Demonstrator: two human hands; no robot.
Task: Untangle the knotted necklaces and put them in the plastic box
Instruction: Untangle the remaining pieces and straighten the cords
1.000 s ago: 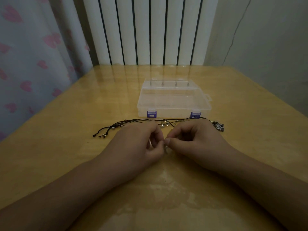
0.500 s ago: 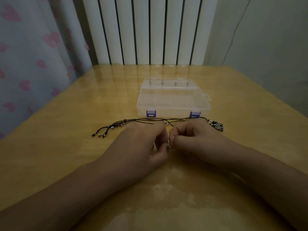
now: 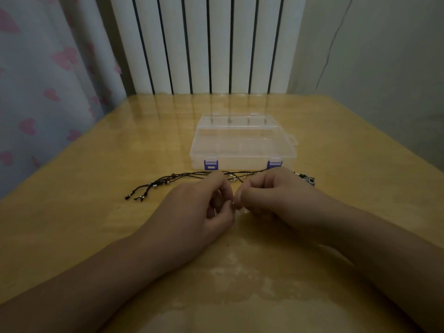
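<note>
Black cord necklaces (image 3: 168,180) with small beads lie tangled across the wooden table (image 3: 96,236), just in front of a shut clear plastic box (image 3: 242,145) with two purple clasps. A metal pendant (image 3: 308,180) lies at the cords' right end. My left hand (image 3: 204,205) and my right hand (image 3: 269,195) meet fingertip to fingertip near the cords' middle. Both have curled fingers and pinch a small piece of necklace between them; the piece itself is mostly hidden by the fingers.
A white ribbed radiator (image 3: 204,44) stands behind the table's far edge. A curtain with pink hearts (image 3: 48,80) hangs at the left, and a plain wall (image 3: 384,68) is at the right.
Both hands stayed together at the knot, with only slight finger movement. The cords shifted a little; the box did not move.
</note>
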